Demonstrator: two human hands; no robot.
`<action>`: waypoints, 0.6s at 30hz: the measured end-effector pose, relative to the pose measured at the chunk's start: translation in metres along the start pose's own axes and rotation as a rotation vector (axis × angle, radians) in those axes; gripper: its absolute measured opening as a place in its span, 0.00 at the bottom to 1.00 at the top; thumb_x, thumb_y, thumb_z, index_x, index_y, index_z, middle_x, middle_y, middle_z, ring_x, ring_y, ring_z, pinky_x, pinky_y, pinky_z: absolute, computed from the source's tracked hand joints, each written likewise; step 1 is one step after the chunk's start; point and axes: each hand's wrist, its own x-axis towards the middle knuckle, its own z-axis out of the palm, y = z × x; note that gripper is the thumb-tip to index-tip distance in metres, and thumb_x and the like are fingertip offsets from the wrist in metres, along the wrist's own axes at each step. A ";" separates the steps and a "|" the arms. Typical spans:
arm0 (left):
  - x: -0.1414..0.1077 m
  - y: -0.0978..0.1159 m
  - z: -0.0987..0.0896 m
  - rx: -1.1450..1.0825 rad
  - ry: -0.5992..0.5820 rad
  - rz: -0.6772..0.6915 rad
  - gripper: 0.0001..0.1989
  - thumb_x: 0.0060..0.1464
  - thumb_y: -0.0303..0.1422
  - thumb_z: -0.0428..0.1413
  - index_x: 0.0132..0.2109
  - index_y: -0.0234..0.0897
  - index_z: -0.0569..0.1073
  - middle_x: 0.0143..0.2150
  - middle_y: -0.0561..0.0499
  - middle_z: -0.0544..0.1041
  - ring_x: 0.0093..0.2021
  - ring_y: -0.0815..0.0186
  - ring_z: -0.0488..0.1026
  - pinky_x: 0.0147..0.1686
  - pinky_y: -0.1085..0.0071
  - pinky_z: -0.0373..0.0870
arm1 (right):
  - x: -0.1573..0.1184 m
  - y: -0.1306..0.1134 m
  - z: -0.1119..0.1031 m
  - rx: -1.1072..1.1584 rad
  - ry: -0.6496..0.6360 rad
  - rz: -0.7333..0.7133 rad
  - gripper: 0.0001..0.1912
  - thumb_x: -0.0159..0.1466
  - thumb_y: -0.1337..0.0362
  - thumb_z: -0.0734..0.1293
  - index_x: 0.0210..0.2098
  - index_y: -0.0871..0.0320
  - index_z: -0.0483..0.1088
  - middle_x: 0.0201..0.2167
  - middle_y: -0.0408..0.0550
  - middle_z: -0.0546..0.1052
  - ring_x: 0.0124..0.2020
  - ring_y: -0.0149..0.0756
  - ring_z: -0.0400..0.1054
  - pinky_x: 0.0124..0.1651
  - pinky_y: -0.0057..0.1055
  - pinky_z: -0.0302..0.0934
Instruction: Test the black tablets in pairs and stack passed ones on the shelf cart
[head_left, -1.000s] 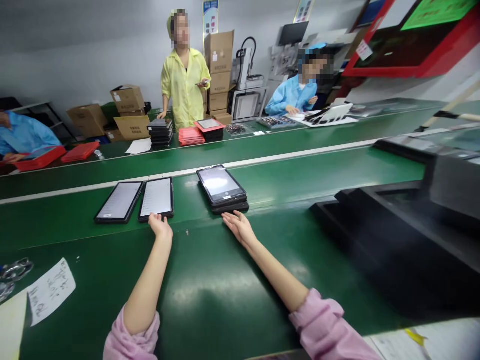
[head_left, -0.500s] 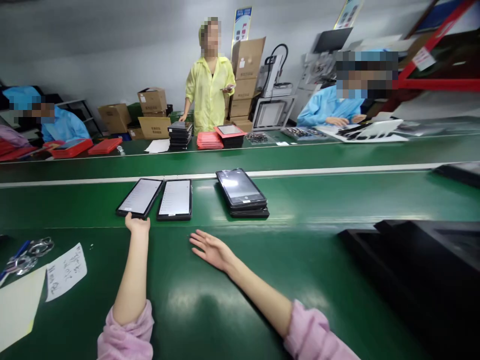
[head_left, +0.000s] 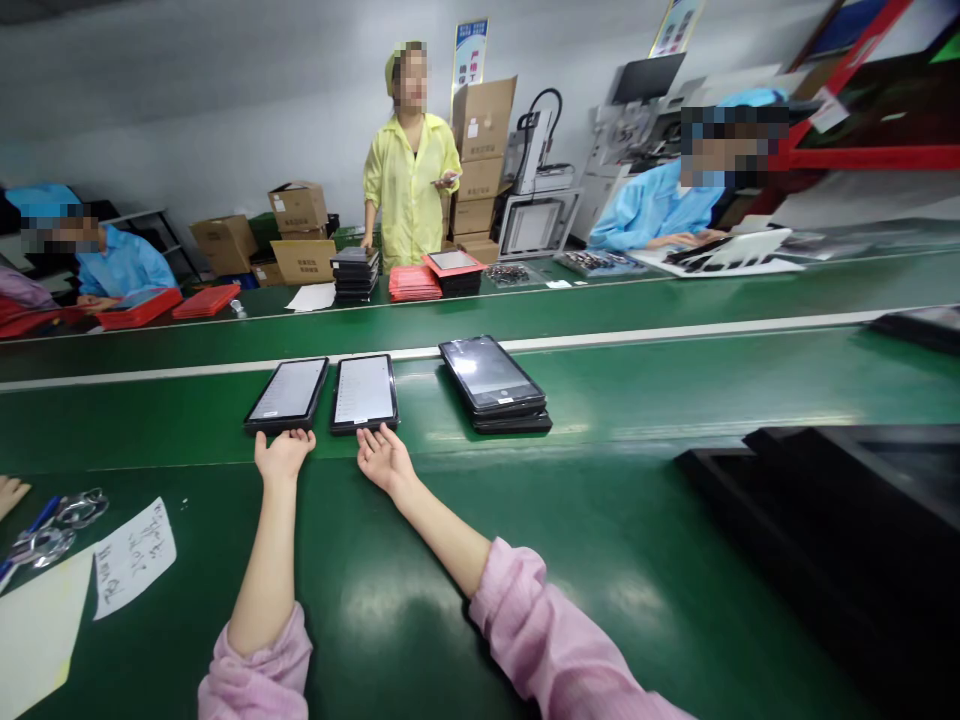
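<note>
Two black-framed tablets with lit white screens lie side by side on the green belt. My left hand [head_left: 283,456] is at the near edge of the left tablet [head_left: 289,390], palm up with fingers spread. My right hand [head_left: 384,459] is open, palm up, its fingertips at the near edge of the second tablet [head_left: 365,390]. Whether the fingertips press on the tablets cannot be made out. To the right stands a stack of tablets [head_left: 495,380], its top screen grey and reflective.
A handwritten note [head_left: 135,556], a yellowish sheet [head_left: 37,620] and clear-handled tools [head_left: 56,520] lie at left, near another person's hand [head_left: 10,494]. Black trays [head_left: 847,540] stand at right. Across the belt, several co-workers are beside stacked tablets [head_left: 356,275] and red cases [head_left: 416,283].
My right hand has moved left and forward to the second tablet. My left hand has shifted slightly right along its tablet's edge. Another person's hand has appeared at the left edge.
</note>
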 end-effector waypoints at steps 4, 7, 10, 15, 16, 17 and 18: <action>-0.003 -0.004 -0.007 -0.056 -0.106 0.006 0.20 0.65 0.50 0.39 0.42 0.37 0.60 0.41 0.48 0.64 0.40 0.63 0.69 0.39 0.58 0.75 | 0.000 -0.003 -0.009 -0.046 -0.043 -0.016 0.07 0.64 0.62 0.69 0.38 0.55 0.67 0.48 0.47 0.74 0.46 0.34 0.71 0.37 0.27 0.64; -0.004 -0.010 -0.011 -0.004 -0.148 0.007 0.16 0.65 0.45 0.43 0.47 0.36 0.61 0.44 0.46 0.66 0.45 0.61 0.72 0.45 0.57 0.75 | 0.003 -0.006 -0.011 -0.071 -0.079 -0.057 0.12 0.60 0.65 0.72 0.38 0.53 0.65 0.45 0.44 0.74 0.48 0.38 0.71 0.44 0.33 0.66; -0.005 -0.017 -0.014 0.093 -0.194 -0.011 0.21 0.64 0.43 0.46 0.56 0.34 0.60 0.52 0.40 0.68 0.53 0.58 0.73 0.49 0.55 0.73 | 0.005 -0.016 -0.010 -0.076 -0.104 -0.132 0.13 0.58 0.66 0.72 0.37 0.52 0.64 0.40 0.40 0.72 0.49 0.37 0.69 0.54 0.40 0.64; -0.017 -0.023 -0.018 0.200 -0.317 -0.056 0.32 0.60 0.43 0.47 0.67 0.33 0.53 0.62 0.36 0.66 0.63 0.53 0.67 0.58 0.51 0.67 | -0.003 -0.029 -0.015 -0.066 -0.142 -0.208 0.13 0.58 0.62 0.73 0.35 0.54 0.64 0.39 0.41 0.71 0.49 0.37 0.69 0.60 0.41 0.59; -0.022 -0.023 -0.019 0.227 -0.329 -0.068 0.33 0.59 0.42 0.48 0.68 0.34 0.53 0.63 0.36 0.66 0.64 0.53 0.67 0.59 0.50 0.66 | -0.007 -0.030 -0.017 -0.065 -0.155 -0.216 0.14 0.57 0.63 0.73 0.35 0.54 0.64 0.39 0.41 0.72 0.49 0.37 0.70 0.60 0.41 0.58; -0.027 -0.024 -0.020 0.260 -0.336 -0.090 0.34 0.58 0.40 0.49 0.68 0.34 0.53 0.63 0.36 0.66 0.64 0.52 0.66 0.61 0.50 0.65 | -0.012 -0.031 -0.021 -0.066 -0.168 -0.220 0.14 0.56 0.63 0.74 0.35 0.54 0.64 0.40 0.41 0.72 0.49 0.37 0.70 0.61 0.41 0.58; -0.032 -0.025 -0.023 0.298 -0.338 -0.122 0.34 0.56 0.38 0.51 0.68 0.34 0.54 0.63 0.36 0.66 0.65 0.52 0.66 0.61 0.50 0.64 | -0.019 -0.031 -0.025 -0.069 -0.180 -0.219 0.14 0.56 0.64 0.74 0.35 0.54 0.64 0.40 0.41 0.73 0.49 0.37 0.70 0.61 0.42 0.58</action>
